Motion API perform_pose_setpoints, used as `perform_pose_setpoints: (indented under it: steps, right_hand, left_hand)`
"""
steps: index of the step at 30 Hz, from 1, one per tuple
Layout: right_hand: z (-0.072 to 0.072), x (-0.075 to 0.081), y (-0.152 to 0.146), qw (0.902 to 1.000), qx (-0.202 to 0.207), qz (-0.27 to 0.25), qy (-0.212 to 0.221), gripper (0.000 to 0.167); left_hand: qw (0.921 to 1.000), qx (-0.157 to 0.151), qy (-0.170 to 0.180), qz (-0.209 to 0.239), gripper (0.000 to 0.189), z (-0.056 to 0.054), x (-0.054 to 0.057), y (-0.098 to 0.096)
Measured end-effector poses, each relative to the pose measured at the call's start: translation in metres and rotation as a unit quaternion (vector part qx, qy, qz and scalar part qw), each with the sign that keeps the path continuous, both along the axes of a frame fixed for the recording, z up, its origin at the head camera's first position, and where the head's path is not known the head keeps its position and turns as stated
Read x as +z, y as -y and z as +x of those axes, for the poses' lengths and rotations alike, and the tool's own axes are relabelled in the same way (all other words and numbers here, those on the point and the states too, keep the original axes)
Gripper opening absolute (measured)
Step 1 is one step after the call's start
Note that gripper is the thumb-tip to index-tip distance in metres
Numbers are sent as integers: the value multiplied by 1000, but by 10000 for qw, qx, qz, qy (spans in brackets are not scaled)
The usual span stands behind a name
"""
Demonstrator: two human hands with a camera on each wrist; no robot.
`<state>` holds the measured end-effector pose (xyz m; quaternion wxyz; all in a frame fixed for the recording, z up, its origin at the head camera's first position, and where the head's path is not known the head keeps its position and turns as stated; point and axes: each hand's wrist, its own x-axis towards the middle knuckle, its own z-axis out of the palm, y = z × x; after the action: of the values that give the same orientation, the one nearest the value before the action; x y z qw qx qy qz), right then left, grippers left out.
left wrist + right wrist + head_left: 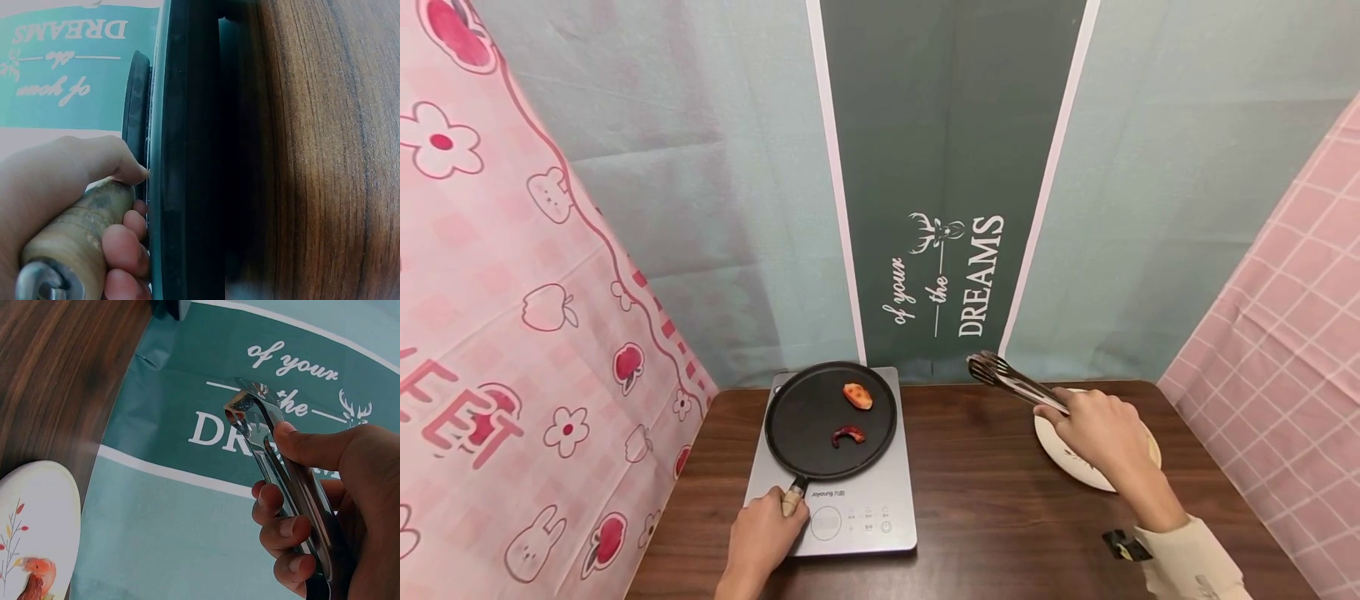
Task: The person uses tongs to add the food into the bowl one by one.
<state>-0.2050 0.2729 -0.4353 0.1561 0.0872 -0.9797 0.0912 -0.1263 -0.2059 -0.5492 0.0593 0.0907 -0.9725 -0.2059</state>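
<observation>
My left hand [767, 529] grips the wooden handle [81, 231] of a flat black frying pan [797, 433], which rests on a silver induction cooker [895, 492]. In the pan lie an orange oval food piece [857, 396] with dark spots and, nearer me, a dark red curved food piece [848, 434]. My right hand [1101, 429] holds metal tongs [1018, 383] above the table's right side, pointing left and away. In the right wrist view, fingers and thumb wrap the tongs' arms, and the tips are close together. Below that hand is a white plate [1063, 458], partly covered by it.
Brown wood table [970, 500] stretches between cooker and plate. A small black-and-yellow item [1125, 546] lies by the right sleeve. Printed cloth hangs at the back [955, 125], with pink cloth on both sides. An orange-red bird shape [39, 575] shows on the plate.
</observation>
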Motion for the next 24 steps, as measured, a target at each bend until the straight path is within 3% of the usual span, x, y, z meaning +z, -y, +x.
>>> perform_pose_setpoints:
  steps: [24]
  right_hand:
    - [-11, 9, 33, 9995, 131, 179, -239, 31]
  left_hand:
    - [10000, 8, -28, 32, 30, 0, 0, 0]
